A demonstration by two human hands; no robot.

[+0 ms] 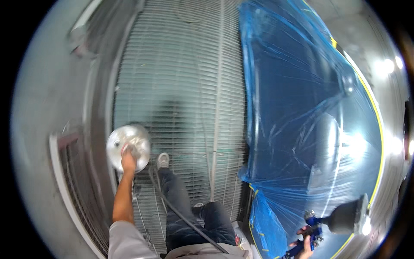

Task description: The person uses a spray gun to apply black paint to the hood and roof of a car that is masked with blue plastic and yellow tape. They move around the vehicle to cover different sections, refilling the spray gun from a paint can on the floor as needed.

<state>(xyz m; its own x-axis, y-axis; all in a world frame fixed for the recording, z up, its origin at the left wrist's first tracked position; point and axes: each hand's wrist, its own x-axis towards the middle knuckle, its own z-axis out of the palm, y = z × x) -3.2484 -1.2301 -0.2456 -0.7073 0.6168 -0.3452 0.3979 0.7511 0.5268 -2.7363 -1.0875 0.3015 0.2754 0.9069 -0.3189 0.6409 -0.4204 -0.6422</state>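
My left hand [130, 158] reaches down onto a round, shiny metal disc-shaped top [115, 151] at the left. Its fingers are blurred, so whether they grip something there cannot be made out. At the lower right my right hand [307, 247] is wrapped round a spray gun [316, 233] with a blue body and a dark grey cup [345, 217]. The gun is beside a large car-like panel covered in blue plastic film [293, 108].
Metal floor grating [181, 77] runs ahead between a grey wall [47, 90] and the film-covered surface. A dark hose [183, 218] crosses my legs. Yellow tape [381, 129] edges the film. A framed mesh panel [71, 185] stands at the left. Bright lights shine at right.
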